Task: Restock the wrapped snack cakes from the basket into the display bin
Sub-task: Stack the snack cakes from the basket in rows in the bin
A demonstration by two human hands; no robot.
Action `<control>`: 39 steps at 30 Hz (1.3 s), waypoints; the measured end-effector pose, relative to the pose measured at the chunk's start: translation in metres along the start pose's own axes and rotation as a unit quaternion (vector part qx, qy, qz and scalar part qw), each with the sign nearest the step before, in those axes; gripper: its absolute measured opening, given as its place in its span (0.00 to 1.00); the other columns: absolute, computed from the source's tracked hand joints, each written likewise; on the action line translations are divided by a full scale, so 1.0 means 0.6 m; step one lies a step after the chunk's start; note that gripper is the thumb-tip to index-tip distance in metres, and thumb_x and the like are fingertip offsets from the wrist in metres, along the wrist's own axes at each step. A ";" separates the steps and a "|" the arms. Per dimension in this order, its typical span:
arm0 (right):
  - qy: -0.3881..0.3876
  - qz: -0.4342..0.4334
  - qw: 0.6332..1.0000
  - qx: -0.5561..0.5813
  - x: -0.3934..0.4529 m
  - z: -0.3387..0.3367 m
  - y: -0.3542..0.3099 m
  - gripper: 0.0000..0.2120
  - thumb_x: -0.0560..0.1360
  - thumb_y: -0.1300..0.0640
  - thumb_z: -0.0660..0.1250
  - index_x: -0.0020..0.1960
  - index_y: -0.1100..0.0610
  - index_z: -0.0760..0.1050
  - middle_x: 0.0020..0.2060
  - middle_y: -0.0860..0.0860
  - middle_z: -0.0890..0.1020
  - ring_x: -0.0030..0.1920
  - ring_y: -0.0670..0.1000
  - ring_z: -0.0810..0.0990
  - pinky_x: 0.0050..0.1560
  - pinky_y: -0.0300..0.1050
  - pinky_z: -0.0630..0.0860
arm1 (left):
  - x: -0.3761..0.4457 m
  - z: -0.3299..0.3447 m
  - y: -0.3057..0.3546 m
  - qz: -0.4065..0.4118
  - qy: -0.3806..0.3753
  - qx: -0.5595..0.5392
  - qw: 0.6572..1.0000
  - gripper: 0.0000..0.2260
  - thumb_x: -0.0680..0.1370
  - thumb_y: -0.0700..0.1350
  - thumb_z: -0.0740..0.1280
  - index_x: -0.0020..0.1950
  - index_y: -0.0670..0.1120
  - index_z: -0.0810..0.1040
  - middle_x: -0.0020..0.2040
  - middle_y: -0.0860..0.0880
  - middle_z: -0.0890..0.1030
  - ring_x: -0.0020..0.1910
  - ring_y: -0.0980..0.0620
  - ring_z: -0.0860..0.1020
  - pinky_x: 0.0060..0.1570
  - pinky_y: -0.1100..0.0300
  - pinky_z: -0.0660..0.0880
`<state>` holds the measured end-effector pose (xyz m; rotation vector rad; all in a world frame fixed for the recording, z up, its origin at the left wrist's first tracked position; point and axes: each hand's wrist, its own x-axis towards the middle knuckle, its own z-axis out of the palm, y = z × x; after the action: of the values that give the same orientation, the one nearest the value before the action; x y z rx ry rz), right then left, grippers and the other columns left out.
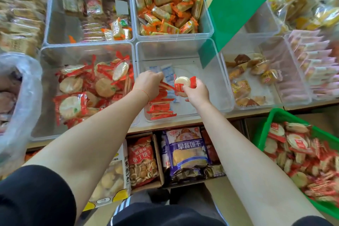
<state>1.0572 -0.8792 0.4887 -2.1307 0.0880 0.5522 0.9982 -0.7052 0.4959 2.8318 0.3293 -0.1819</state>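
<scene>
Holding one round pale snack cake in a red wrapper (183, 86) over the clear plastic display bin (222, 86), the right hand (197, 93) is just right of the standing row of red-wrapped cakes (161, 105), which the left hand (149, 83) grips at its far end.

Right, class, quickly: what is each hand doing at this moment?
Left hand: fingers curled onto the row of wrapped cakes in the clear bin.
Right hand: holding one wrapped cake.
</scene>
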 end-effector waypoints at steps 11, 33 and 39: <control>0.040 -0.127 0.981 -0.137 0.028 0.041 -0.039 0.13 0.77 0.61 0.64 0.59 0.53 0.80 0.54 0.55 0.78 0.53 0.55 0.78 0.51 0.38 0.69 | -0.029 -0.001 -0.013 0.013 -0.088 0.212 0.973 0.15 0.77 0.47 0.53 0.51 0.47 0.79 0.49 0.48 0.81 0.65 0.45 0.68 0.72 0.35 0.39; -0.243 -0.090 0.926 -0.274 0.069 0.143 -0.065 0.19 0.79 0.42 0.53 0.62 0.44 0.76 0.64 0.61 0.75 0.61 0.61 0.75 0.61 0.55 0.73 | -0.048 0.015 -0.026 0.004 0.027 0.079 0.997 0.22 0.75 0.47 0.56 0.69 0.45 0.68 0.66 0.47 0.74 0.73 0.46 0.60 0.75 0.45 0.44; -0.287 -0.082 0.914 -0.273 0.072 0.134 -0.072 0.18 0.80 0.50 0.53 0.65 0.46 0.75 0.68 0.58 0.74 0.67 0.59 0.71 0.62 0.51 0.69 | -0.038 0.009 -0.020 0.000 -0.042 0.117 0.992 0.19 0.76 0.47 0.55 0.66 0.46 0.69 0.55 0.50 0.81 0.70 0.46 0.62 0.74 0.41 0.40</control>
<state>1.0791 -0.7838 0.4642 -2.3705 -0.6380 1.1836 0.9730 -0.7003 0.4909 3.0424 0.3089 -0.3603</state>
